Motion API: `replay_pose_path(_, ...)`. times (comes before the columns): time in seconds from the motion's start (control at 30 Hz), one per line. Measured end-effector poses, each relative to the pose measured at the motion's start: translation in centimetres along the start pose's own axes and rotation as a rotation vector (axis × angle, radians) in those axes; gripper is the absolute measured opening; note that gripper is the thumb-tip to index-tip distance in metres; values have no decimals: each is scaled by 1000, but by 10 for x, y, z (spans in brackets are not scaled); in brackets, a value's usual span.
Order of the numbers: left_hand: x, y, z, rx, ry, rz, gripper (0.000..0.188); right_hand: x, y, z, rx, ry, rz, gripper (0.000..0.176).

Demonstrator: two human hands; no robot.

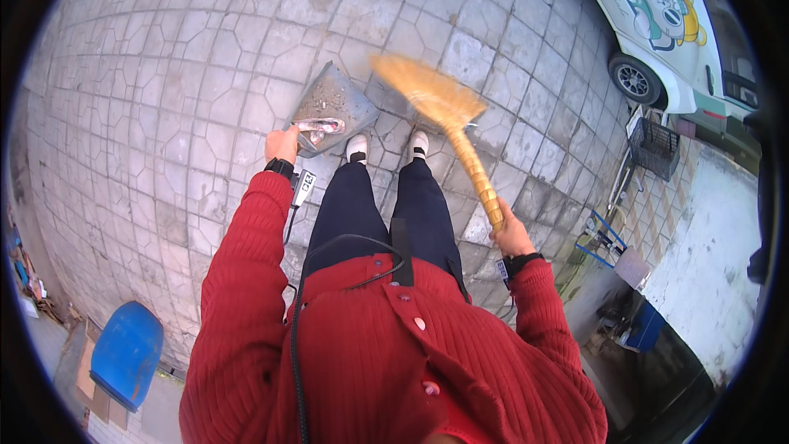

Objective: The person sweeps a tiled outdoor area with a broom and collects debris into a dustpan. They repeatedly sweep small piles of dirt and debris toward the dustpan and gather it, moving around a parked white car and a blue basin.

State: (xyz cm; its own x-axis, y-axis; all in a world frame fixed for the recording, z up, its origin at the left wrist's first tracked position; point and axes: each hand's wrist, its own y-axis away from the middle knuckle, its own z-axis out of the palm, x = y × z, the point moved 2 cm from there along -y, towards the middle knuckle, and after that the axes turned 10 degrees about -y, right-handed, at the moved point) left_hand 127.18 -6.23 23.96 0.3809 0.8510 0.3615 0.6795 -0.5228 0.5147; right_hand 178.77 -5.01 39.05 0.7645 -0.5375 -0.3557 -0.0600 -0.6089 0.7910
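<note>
My left hand (283, 144) grips the rear edge of a grey dustpan (354, 112) in front of my left foot. Brown dirt (327, 95) with small bits is spread inside it, and a crumpled plastic wrapper (323, 127) lies near the hand. My right hand (513, 235) is closed around the wrapped handle of a straw-coloured broom (453, 111). Its fanned bristles point away from me and to the left, blurred by motion, to the right of the dustpan. Whether the bristles touch the ground I cannot tell.
Grey paving tiles (209, 74) surround my white shoes (357, 149). A parked vehicle (672, 31) with a cartoon decal stands at the upper right, near a dark plastic crate (654, 147). A blue chair-like plastic object (128, 354) is at the lower left.
</note>
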Motion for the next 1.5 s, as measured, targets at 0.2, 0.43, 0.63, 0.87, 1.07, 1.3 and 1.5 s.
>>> replay_pose_path(0.2, -26, 10, -18, 17, 9, -7, 43, -23, -62, 19, 74, -73, -2, 77)
replay_pose_path(0.43, -22, 13, -22, -27, -18, -38, 50, -63, -59, 119, -42, 377, -99, 77)
replay_pose_path(0.63, -18, 13, -29, -97, -34, -70, 47, -43, -9, 84, -219, 292, -228, 79)
replay_pose_path(0.87, -27, 24, -17, -86, -20, -96, 45, 23, -1, 27, -100, 1, -20, 81)
replay_pose_path(1.07, -22, 26, -9, -10, -274, 107, 48, 26, -34, 47, 14, 104, -35, 80)
replay_pose_path(1.3, -33, 12, 3, 51, -188, 18, 37, -3, -15, 77, -322, -13, 0, 79)
replay_pose_path(1.5, -38, 18, -39, 40, -286, 189, 39, 23, 9, 22, -353, -388, 1, 81)
